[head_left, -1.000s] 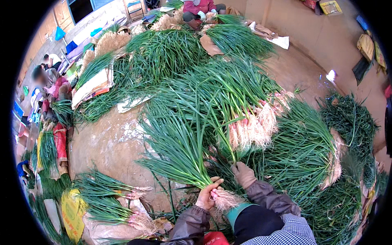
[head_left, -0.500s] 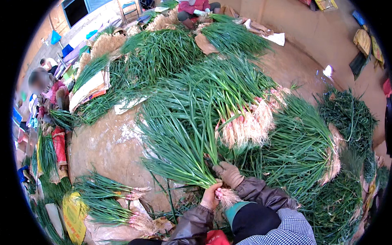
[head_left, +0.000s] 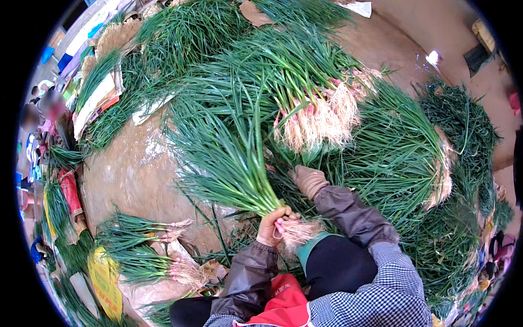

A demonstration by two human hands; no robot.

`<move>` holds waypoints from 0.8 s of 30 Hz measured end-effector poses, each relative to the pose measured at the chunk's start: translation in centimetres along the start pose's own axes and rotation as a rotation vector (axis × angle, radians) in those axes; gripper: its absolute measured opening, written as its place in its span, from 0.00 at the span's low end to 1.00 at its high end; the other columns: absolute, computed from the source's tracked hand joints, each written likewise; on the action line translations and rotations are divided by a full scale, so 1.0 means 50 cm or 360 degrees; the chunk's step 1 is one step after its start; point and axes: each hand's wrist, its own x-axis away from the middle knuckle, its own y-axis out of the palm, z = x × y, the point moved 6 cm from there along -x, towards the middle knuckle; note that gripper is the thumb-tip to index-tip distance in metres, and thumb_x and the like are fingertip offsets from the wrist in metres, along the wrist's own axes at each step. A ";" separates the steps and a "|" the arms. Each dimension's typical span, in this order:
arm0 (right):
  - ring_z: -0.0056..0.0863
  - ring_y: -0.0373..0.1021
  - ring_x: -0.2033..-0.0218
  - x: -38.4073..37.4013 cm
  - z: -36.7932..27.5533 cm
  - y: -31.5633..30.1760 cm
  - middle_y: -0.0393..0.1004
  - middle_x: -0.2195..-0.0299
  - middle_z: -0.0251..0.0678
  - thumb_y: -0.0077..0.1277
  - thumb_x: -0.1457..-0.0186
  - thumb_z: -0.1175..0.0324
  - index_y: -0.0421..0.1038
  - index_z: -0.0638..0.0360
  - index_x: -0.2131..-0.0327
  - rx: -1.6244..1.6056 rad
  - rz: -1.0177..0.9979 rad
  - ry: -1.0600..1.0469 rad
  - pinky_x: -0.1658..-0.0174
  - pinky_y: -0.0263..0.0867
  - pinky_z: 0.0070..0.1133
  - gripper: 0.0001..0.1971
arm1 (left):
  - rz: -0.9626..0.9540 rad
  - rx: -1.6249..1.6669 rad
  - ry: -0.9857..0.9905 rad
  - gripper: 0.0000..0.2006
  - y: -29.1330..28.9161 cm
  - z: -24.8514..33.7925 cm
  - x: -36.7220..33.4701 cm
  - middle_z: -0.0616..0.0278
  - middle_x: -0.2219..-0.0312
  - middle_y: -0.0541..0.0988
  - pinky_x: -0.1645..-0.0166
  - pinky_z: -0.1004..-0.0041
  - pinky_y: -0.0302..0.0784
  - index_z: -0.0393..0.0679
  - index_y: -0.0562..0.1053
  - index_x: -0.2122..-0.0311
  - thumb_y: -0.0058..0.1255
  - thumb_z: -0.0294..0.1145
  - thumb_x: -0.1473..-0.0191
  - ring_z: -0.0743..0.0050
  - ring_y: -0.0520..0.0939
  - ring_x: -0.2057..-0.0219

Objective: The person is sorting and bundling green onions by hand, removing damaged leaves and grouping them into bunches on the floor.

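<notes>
A thick bunch of green onions (head_left: 253, 182) with pinkish bulbs and pale roots is held by my left hand (head_left: 274, 225), its fingers wrapped round the stems just above the roots. The leaves fan out up and to the left. My right hand (head_left: 309, 181), in a tan glove, is apart from the bunch, over loose leaves just right of it. Its fingertips are partly lost among the dark greens, so its grip does not show. Beyond it lies a big heap of green onions (head_left: 321, 117) with long pale roots turned towards me.
More green onions (head_left: 397, 147) lie at the right, beside loose dark leaves (head_left: 457, 120). Smaller bunches (head_left: 144, 264) rest at the lower left near a yellow sack (head_left: 103, 283). Wet concrete floor (head_left: 120, 185) shows at the left. People (head_left: 52, 111) are at the far left.
My right hand has moved up and away from the bunch. The bunch in my left hand has shifted slightly up and left. The whole view has tilted downward.
</notes>
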 end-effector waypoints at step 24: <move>0.42 0.70 0.71 -0.066 -0.045 -0.235 0.72 0.72 0.45 0.44 0.44 0.58 0.65 0.56 0.59 -0.0028 0.1030 -0.0371 0.68 0.66 0.31 0.15 | 0.0070 -0.0077 0.0155 0.27 -0.039 0.040 -0.038 0.57 0.60 0.74 0.61 0.73 0.76 0.38 0.59 0.46 0.43 0.16 0.55 0.72 0.77 0.68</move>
